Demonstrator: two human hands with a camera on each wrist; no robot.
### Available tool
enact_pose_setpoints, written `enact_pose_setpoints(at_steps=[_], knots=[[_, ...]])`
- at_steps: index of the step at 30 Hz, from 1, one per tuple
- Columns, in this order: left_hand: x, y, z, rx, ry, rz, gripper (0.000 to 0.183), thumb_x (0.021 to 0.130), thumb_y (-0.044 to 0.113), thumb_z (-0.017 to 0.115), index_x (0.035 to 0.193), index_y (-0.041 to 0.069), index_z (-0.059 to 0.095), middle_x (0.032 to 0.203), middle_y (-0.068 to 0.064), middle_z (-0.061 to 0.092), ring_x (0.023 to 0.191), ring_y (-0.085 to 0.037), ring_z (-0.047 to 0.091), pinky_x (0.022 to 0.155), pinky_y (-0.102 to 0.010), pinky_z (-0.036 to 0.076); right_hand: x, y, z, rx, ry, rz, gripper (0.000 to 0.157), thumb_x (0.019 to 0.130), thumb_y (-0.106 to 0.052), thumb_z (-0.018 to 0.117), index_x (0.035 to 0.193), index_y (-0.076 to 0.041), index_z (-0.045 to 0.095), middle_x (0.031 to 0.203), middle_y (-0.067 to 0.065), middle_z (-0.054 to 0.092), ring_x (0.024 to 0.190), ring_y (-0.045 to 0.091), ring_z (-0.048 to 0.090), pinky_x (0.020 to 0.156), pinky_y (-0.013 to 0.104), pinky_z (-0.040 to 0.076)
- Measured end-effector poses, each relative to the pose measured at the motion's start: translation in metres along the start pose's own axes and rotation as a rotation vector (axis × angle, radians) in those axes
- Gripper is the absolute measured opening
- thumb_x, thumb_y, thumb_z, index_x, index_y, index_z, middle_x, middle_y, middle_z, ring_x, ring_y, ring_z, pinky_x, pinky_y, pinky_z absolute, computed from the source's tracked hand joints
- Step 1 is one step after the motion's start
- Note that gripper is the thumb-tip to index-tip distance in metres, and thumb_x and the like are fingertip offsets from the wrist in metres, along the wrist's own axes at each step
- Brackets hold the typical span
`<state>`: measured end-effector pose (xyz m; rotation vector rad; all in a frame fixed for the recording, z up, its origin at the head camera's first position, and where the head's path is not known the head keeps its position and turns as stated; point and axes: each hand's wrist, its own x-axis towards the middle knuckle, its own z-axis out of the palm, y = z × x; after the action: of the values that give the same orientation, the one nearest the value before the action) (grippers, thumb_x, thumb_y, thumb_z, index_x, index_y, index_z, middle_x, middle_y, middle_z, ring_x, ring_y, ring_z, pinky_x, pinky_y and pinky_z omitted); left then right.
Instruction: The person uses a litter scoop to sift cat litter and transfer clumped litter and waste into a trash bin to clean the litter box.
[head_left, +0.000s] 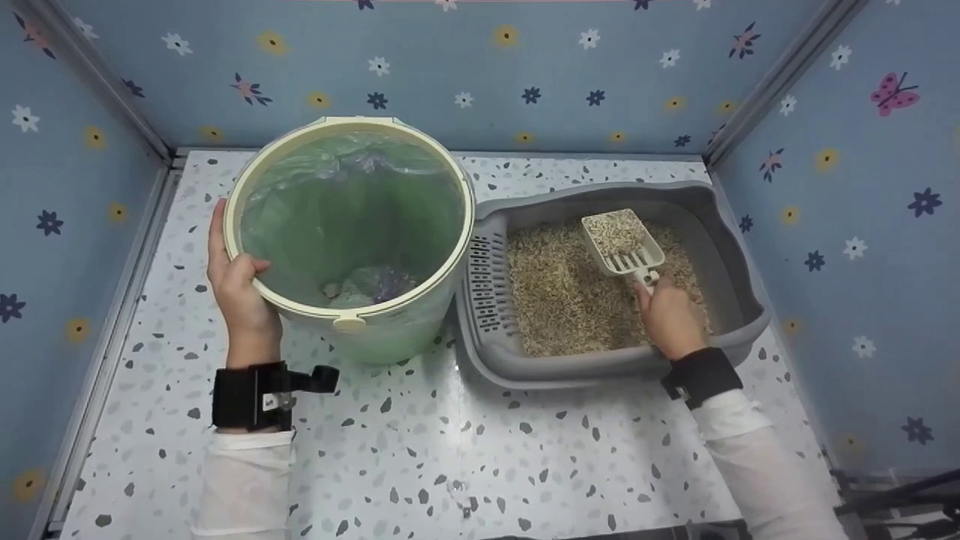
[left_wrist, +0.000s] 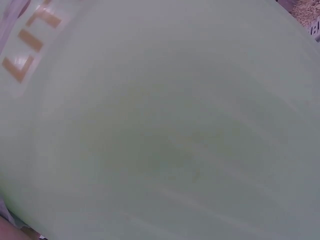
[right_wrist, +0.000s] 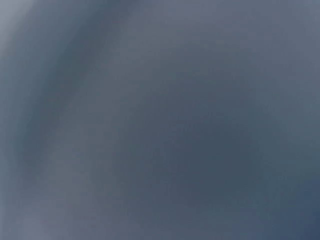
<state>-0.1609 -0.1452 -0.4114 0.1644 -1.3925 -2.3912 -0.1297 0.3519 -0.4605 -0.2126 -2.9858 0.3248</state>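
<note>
My left hand [head_left: 247, 311] grips the cream rim of a pale green trash bin [head_left: 390, 341], thumb over the edge and fingers along the outer wall. A clear liner [head_left: 330, 165] lines the bin, and a small clump of waste [head_left: 352, 289] lies at its bottom. My right hand [head_left: 673, 319] holds a white litter scoop [head_left: 656, 257] by its handle. Pale litter fills much of the scoop's slotted pan, which is over the grey litter box [head_left: 585, 366]. Brown granular litter [head_left: 559, 300] covers the box floor. The right wrist view is a dark blur.
The bin stands directly left of the litter box, overlapping its slotted left end [head_left: 491, 285] in the head view. Both are on a white speckled table [head_left: 420, 465]. Blue flowered panels [head_left: 465, 60] enclose the back and both sides. Dark cables [head_left: 900, 499] lie at the lower right.
</note>
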Motion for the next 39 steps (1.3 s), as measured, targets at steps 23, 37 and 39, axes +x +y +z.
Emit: enact_pose_setpoints(at_steps=[23,37,39], knots=[[-0.0009,0.0001,-0.0025,-0.035,-0.014,-0.006,0.084,0.071,-0.013,0.02,0.147,0.018,0.033,0.152,0.002,0.031,0.135,-0.02,0.036,0.108,-0.045,0.029,-0.0064,-0.004,0.0086,0.156,0.248,0.19,0.052,0.099,-0.043,0.038,0.101,0.008,0.049,0.072,0.031,0.057,0.068,0.051,0.058,0.059,0.058,0.042],[0.0007,-0.0018,0.0004,-0.025,-0.013,0.01,0.085,0.069,-0.013,0.02,0.148,0.017,0.031,0.152,0.001,0.031,0.135,-0.021,0.036,0.108,-0.045,0.03,-0.0069,-0.0039,0.0066,0.1,0.223,0.205,0.054,0.099,-0.045,0.037,0.103,0.008,0.049,0.073,0.033,0.059,0.068,0.051,0.059,0.058,0.059,0.043],[0.0007,-0.0016,0.0007,-0.019,-0.013,0.007,0.085,0.069,-0.013,0.02,0.148,0.017,0.031,0.152,0.001,0.03,0.136,-0.021,0.036,0.108,-0.045,0.029,-0.007,-0.0043,0.0068,0.082,0.225,0.185,0.053,0.099,-0.044,0.038,0.101,0.008,0.049,0.071,0.033,0.059,0.066,0.051,0.059,0.056,0.058,0.042]])
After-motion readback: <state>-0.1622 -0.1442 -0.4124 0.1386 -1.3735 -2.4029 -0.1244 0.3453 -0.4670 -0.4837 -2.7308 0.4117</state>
